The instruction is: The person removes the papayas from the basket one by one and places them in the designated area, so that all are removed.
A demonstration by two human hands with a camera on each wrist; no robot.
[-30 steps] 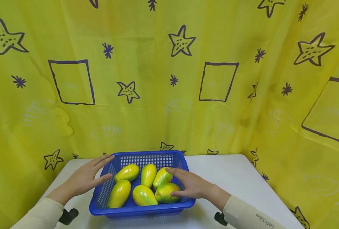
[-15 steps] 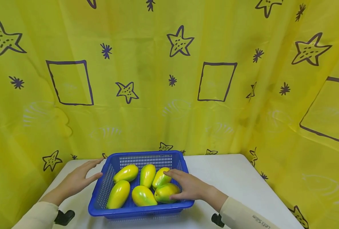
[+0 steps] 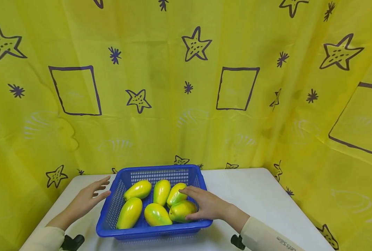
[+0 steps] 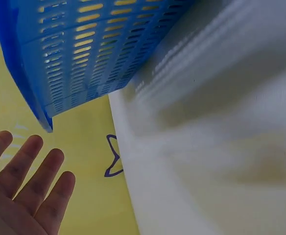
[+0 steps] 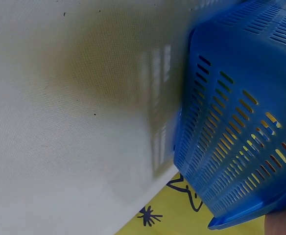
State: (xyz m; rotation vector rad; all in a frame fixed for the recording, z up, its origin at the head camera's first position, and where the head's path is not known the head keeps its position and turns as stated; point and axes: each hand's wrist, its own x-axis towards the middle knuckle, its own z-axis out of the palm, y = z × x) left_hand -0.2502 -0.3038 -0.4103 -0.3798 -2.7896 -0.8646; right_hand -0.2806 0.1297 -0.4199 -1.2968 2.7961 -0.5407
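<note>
A blue perforated plastic basket (image 3: 154, 228) holds several yellow-green mangoes. My left hand (image 3: 82, 200) is just outside the basket's left wall, its fingers spread and parted; in the left wrist view the left hand (image 4: 30, 191) stands apart from the rim. My right hand (image 3: 209, 204) reaches over the basket's right rim. Its fingertips lie over the upper right mango (image 3: 176, 195) and its thumb over the lower right mango (image 3: 182, 211); whether they touch cannot be told. In the right wrist view, only an edge of the right hand (image 5: 282, 220) shows by the rim.
The basket stands on a white table (image 3: 242, 198). A yellow curtain (image 3: 160, 129) with drawn starfish and frames hangs behind and along the sides. Inside the basket are also a left front mango (image 3: 129, 213), a middle front mango (image 3: 157, 214) and mangoes along the back.
My left hand has drawn back leftward from over the basket's left rim to outside it, and its fingers have spread apart. The right hand and the mangoes have hardly moved.
</note>
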